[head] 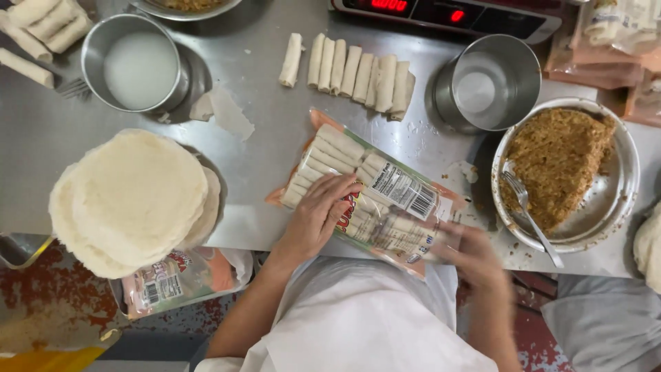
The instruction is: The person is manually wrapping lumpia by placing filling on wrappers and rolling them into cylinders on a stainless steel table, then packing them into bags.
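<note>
My left hand [318,215] lies flat, fingers spread, on the clear bag [365,193] of rolls. My right hand [474,258] is blurred at the bag's near right end; I cannot tell whether it grips. The bag lies just ahead of me, long axis running from far-left to near-right, my left hand nearer its middle. A white barcode label sits on its top; its edges are orange. A second bag [180,277] pokes out under the wrapper stack [131,196].
</note>
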